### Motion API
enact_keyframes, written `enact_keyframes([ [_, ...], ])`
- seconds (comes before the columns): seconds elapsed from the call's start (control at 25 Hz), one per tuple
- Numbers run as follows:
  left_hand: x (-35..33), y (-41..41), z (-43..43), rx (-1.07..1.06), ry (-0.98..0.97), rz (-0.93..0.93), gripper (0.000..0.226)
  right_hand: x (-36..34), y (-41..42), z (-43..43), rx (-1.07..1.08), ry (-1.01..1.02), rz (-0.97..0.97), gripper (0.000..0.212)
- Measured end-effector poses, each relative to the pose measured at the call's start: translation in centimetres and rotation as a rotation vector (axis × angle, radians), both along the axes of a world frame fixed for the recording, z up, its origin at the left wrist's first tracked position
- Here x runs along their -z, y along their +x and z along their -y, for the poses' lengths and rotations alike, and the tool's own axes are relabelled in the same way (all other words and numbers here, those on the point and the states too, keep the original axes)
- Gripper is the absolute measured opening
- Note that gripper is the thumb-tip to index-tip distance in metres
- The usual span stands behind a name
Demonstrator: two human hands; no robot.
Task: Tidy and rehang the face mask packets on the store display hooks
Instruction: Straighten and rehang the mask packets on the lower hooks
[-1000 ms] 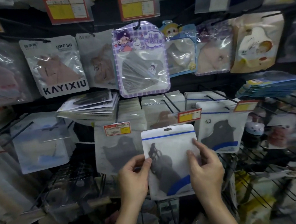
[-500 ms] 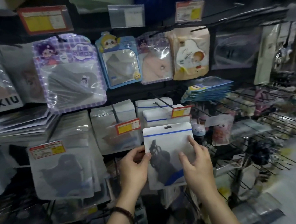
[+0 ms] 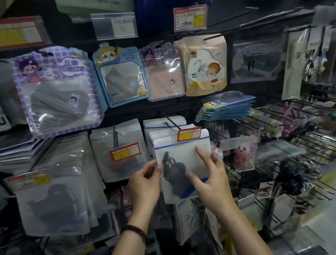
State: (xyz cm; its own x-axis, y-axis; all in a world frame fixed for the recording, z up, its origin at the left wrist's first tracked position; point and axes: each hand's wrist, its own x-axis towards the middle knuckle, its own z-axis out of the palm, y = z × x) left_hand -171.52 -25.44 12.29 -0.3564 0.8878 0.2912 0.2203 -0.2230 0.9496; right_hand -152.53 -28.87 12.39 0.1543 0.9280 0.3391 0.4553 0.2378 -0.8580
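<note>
Nearest the camera, the left hand [image 3: 145,186] and the right hand [image 3: 211,182] hold one white mask packet [image 3: 184,167] between them: the left fingers pinch its left edge, while the right fingers lie spread across its front with the thumb low on it. This packet, taken here as the landmark, has its top edge raised just behind a red and yellow price tag [image 3: 189,134], and whether its hang hole has caught the hook [image 3: 169,121] cannot be told, so the rehanging step looks underway rather than finished. Directly behind the packet sits a stack of like white packets [image 3: 162,125] already on the hook. Left of it, other packets [image 3: 120,153] hang in fairly even bundles, while further left a pile [image 3: 5,148] lies flat and fanned, which suggests tidying remains. Up and to the right of the packet, a blue stack [image 3: 225,105] rests loosely on wire racking. Room to move is tight: the tag and hook tip crowd the packet's top edge, wire prongs [image 3: 266,121] jut out close on its right, and hanging goods press in below. Above the packet, the upper row of cartoon-printed packets [image 3: 58,91] hangs in order, well apart from the hands.
</note>
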Motion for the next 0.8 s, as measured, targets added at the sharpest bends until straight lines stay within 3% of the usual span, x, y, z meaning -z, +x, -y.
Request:
enact_keyframes([
  [0.4,0.2,0.0,-1.9,-0.076,-0.063,-0.08,0.026,0.0,-0.4,-2.4,-0.042,-0.101,0.069,0.081],
  [0.68,0.9,0.4,-2.8,-0.142,-0.052,-0.058,0.012,0.1,-2.9,-2.6,-0.063,-0.201,0.124,0.091],
  [0.8,0.6,-0.8,-2.3,-0.133,-0.034,-0.114,0.004,0.4,-4.9,-1.6,-0.019,-0.211,0.122,0.086],
])
